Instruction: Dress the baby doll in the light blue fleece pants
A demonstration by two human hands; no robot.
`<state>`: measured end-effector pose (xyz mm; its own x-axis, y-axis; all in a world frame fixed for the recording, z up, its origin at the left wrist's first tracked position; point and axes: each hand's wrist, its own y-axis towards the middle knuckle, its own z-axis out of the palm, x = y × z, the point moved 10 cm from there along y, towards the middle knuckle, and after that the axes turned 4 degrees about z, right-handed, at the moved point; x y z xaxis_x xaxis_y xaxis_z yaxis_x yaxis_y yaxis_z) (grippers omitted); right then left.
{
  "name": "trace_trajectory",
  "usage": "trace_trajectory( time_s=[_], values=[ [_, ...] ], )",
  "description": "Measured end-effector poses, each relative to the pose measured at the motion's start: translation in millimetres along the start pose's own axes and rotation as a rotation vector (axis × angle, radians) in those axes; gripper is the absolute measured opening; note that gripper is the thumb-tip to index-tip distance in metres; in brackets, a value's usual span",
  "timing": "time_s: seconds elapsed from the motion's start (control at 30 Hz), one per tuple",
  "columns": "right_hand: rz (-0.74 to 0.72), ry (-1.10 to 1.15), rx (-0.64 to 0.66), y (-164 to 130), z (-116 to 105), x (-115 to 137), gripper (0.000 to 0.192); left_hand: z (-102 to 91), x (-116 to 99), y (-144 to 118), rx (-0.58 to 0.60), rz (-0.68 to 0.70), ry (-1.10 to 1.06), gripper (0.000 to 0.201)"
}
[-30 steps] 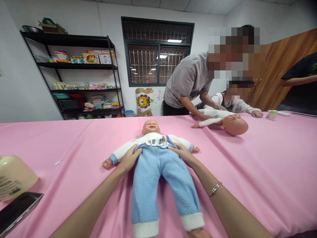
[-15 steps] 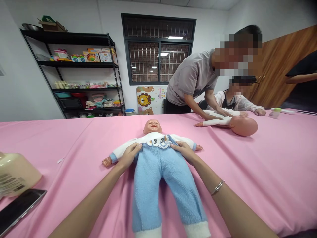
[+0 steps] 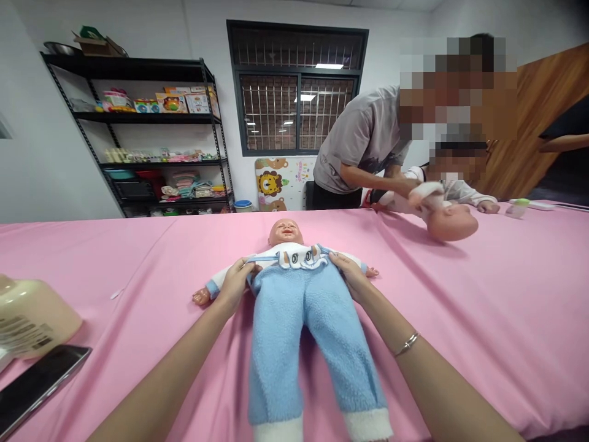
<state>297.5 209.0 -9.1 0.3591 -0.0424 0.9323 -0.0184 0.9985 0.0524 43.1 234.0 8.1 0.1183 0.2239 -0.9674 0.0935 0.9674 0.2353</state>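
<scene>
Leftmost, a rounded cream jar and flat black phone lie on the smooth pink table. Centrally, the left hand and right hand pinch the doll's fuzzy blue trousers at the waistband.

Pink cloth covers the whole table. At its left edge: a cream container with a printed label, and a dark phone lying flat just in front of it. Far side, right: a person in a grey shirt bends over a second doll, which is partly lifted off the cloth. A small green-capped bottle stands further right. Against the back wall: black shelving with boxes and folded cloths, a barred window, a lion-print mat.
</scene>
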Motion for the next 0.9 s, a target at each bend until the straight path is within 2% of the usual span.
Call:
trace_trajectory(
  time_s=[0.07, 0.17, 0.2, 0.23, 0.3, 0.4, 0.57, 0.7, 0.8, 0.9],
  values=[
    [0.032, -0.036, -0.021, 0.6, -3.2, -4.4, 0.031, 2.2, -1.5, 0.5, 0.061, 0.023, 0.104, 0.029],
    [0.016, -0.052, -0.016, -2.6, -2.6, 0.7, 0.033, 20.7, -5.3, -5.8, 0.282, 0.025, 0.266, 0.034],
    [0.002, -0.057, -0.015, -4.3, -1.8, 4.5, 0.035, 24.2, -6.7, -8.0, 0.317, 0.019, 0.281, 0.035],
    [-0.013, -0.062, -0.018, -5.9, -1.5, 8.1, 0.038, 25.0, -8.7, -8.9, 0.317, 0.017, 0.267, 0.036],
    [-0.034, -0.061, -0.038, -7.5, -2.6, 12.6, 0.044, 20.4, -12.5, -7.4, 0.238, 0.027, 0.197, 0.036],
    [-0.038, -0.105, -0.051, -4.1, -4.6, 7.9, 0.044, 17.6, -12.6, -4.5, 0.169, 0.071, 0.185, 0.037],
    [-0.082, -0.371, -0.092, 6.2, -10.7, -4.9, 0.042, 15.1, -10.5, -0.1, 0.147, 0.179, 0.345, 0.032],
    [-0.198, -0.684, -0.134, 4.6, -9.6, 4.7, 0.03, 5.8, -7.1, 3.4, 0.092, 0.189, 0.322, 0.032],
    [-0.091, -0.839, -0.105, 3.0, -10.0, -1.1, 0.044, 5.1, -6.7, 2.9, 0.082, 0.165, 0.368, 0.036],
    [0.067, -0.756, -0.063, -1.8, -12.6, -7.9, 0.048, 14.5, -12.1, -1.6, 0.132, 0.161, 0.418, 0.04]
  ],
)
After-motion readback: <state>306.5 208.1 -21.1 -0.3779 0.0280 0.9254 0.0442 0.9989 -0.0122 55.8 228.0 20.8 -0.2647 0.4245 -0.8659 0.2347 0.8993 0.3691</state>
